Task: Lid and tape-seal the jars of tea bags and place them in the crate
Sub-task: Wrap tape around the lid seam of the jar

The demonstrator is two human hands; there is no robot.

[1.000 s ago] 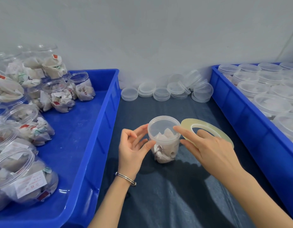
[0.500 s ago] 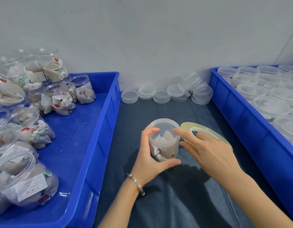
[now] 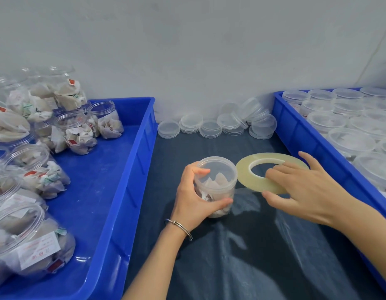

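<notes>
A small clear jar of tea bags (image 3: 216,191) stands upright on the dark cloth (image 3: 252,252), with a translucent lid (image 3: 218,169) on top. My left hand (image 3: 192,204) grips the jar's side, thumb across the front and fingers curled at the lid's left rim. Touching the jar's right side is a flat yellowish tape roll (image 3: 246,173). My right hand (image 3: 302,191) holds this roll, fingers lying over the ring's near right part and thumb at its near edge. The blue crate (image 3: 296,135) on the right holds several lidded jars (image 3: 350,141).
A blue crate (image 3: 142,161) on the left holds several open jars of tea bags (image 3: 79,135), some stacked. Stacks of loose clear lids (image 3: 211,126) line the wall at the back between the crates. A grey wall closes the far side.
My left hand went from touching the lid's edge to wrapping round the jar's side. My right hand left the lid and moved right, settling onto the tape roll.
</notes>
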